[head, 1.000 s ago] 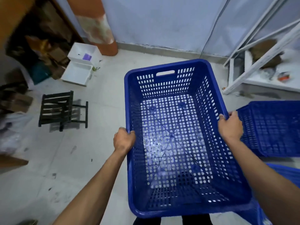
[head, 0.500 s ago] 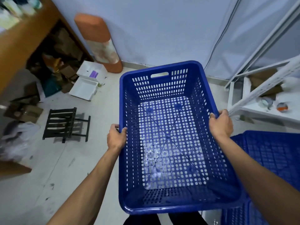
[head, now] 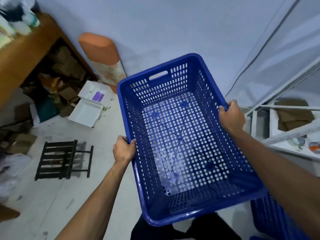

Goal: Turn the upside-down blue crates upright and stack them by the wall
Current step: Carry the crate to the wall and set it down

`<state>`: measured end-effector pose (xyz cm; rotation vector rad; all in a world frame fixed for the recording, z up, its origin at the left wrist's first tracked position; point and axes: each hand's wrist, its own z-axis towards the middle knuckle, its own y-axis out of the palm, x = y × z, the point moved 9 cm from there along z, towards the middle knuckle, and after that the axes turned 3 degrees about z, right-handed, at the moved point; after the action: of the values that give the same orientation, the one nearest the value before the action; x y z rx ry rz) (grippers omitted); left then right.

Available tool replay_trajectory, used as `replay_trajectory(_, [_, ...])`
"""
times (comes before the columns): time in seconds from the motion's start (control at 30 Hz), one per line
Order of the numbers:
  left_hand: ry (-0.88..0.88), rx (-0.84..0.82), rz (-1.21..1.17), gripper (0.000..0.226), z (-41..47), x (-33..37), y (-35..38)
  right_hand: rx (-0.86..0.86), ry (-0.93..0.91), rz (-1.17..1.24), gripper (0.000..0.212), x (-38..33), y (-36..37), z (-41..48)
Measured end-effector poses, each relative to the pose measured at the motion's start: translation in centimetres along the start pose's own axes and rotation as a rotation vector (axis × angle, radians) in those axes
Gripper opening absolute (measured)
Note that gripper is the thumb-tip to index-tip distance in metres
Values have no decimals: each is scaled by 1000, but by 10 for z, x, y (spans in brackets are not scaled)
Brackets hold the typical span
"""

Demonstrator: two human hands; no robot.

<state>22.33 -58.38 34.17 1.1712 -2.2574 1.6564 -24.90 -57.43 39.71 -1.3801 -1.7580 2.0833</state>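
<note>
Perforated blue plastic crate (head: 183,135) carried upright and clear of the floor, long axis pointing at the pale wall (head: 173,28) ahead, left hand (head: 123,149) and right hand (head: 231,116) each curled tight over a long-side rim.

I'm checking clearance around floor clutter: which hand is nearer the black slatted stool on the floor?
Left. The left hand grips the left rim of the blue perforated plastic crate, just right of the black slatted stool; the right hand grips the opposite rim, across the crate.
</note>
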Motion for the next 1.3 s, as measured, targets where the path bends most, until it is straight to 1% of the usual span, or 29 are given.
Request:
replay_trajectory(0.13, [-58,1,-16,29,52,27,-2,-32,-63,-10,25,-58,29,63])
replay_trajectory(0.27, [-156,22,-48,31,92,38,7,-80,-132,2,24,-93,73,117])
replay_trajectory(0.43, [-270,26,-37,30,131,52,39,-168,-132,23,18,-111,145,189])
replay_trajectory(0.53, [-367,28,-73,29,164,51,62,-231,-136,-5,19,-118,194,230])
replay_trajectory(0.67, [-534,-30,-152,34,204,34,109,-350,-133,-86,30,-123,253,276])
replay_trajectory(0.77, [-638,-65,-305,33,233,15,148,-411,-146,-96,32,-131,309,303])
replay_trajectory(0.83, [-702,-87,-432,25,249,5,176,-436,-166,-129,32,-131,343,316])
replay_trajectory(0.9, [-754,-121,-543,13,265,-4,207,-458,-197,-163,31,-129,383,330])
replay_trajectory(0.97, [-803,-142,-614,11,279,-14,237,-477,-239,-204,34,-127,420,340])
replay_trajectory(1.1, [-893,-222,-698,10,298,-39,297,-511,-265,-234,39,-117,489,352])
replay_trajectory(1.23, [-949,-278,-713,7,309,-56,337,-534,-264,-217,44,-112,534,357])
replay_trajectory(1.3, [-961,-307,-708,15,313,-60,352,-532,-255,-223,50,-108,551,357])
